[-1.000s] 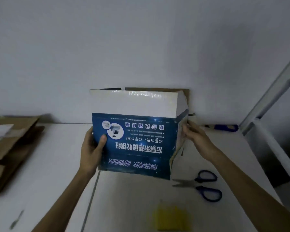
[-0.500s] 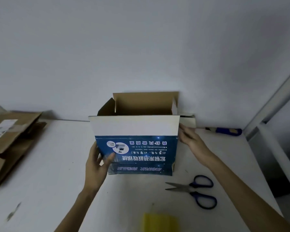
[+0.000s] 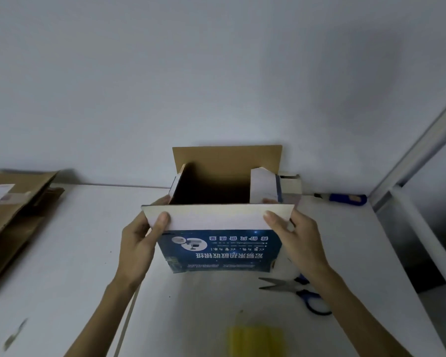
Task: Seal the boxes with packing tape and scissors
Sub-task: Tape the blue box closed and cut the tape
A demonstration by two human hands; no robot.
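A blue printed cardboard box (image 3: pixel 218 249) stands on the white table (image 3: pixel 70 253), open at the top with its flaps up. My left hand (image 3: pixel 139 238) pinches the left end of the near white flap, thumb on its outer face. My right hand (image 3: pixel 292 234) pinches the right end of the same flap. Blue-handled scissors (image 3: pixel 298 292) lie on the table right of the box, partly behind my right wrist. A yellow roll of tape (image 3: pixel 255 336) lies blurred near the table's front edge.
Flattened brown cardboard boxes (image 3: pixel 16 210) lie at the left. A blue-handled tool (image 3: pixel 345 198) rests at the back right by the wall. A white metal frame (image 3: pixel 410 191) borders the table's right edge.
The box was tilted up in the air, then set down upright on the table. Both hands moved from its sides up to the near top flap.
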